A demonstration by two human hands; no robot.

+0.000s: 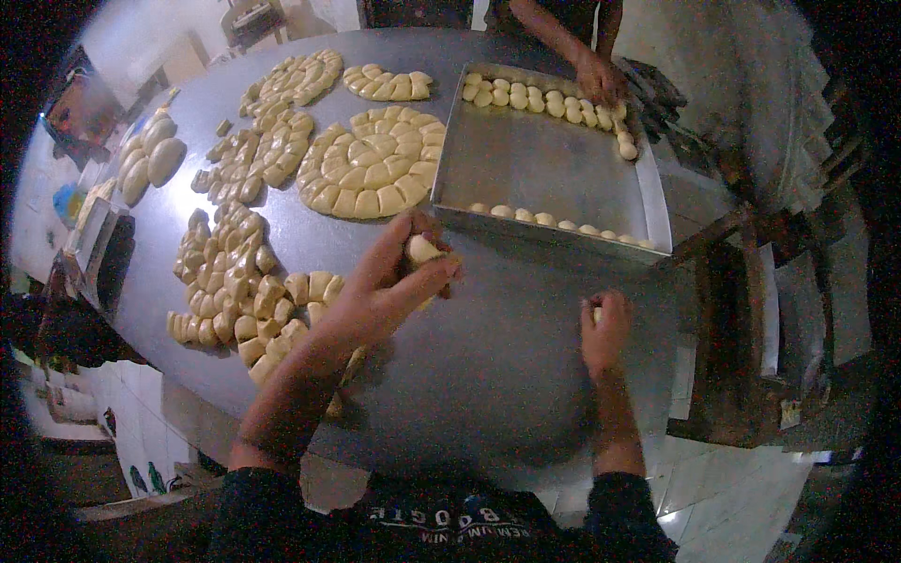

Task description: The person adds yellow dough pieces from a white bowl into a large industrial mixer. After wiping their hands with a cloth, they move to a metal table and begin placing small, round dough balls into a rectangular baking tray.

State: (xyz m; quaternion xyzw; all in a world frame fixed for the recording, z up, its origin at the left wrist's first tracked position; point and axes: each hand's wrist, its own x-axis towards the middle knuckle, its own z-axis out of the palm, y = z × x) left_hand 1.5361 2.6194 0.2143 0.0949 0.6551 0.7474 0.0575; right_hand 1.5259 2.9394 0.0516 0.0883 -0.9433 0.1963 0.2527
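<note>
My left hand (394,281) is closed round a pale dough piece (424,249), lifted above the metal table (488,375) just short of the baking tray. Farther right, my right hand (605,333) curls low over the table, with a bit of pale dough (597,315) showing between its fingers. The metal baking tray (554,229) lies beyond both hands. Small dough balls (544,219) line its near wall, and more balls (535,98) sit in rows at its far side. Left of my left forearm lies a heap of cut dough pieces (225,272).
A coiled round of cut dough (375,159) and other cut dough batches (291,80) lie on the table's far left. Large smooth dough lumps (150,159) rest near the left edge. Another person's hand (601,80) reaches over the tray's far right corner. Dark racks (732,357) stand at right.
</note>
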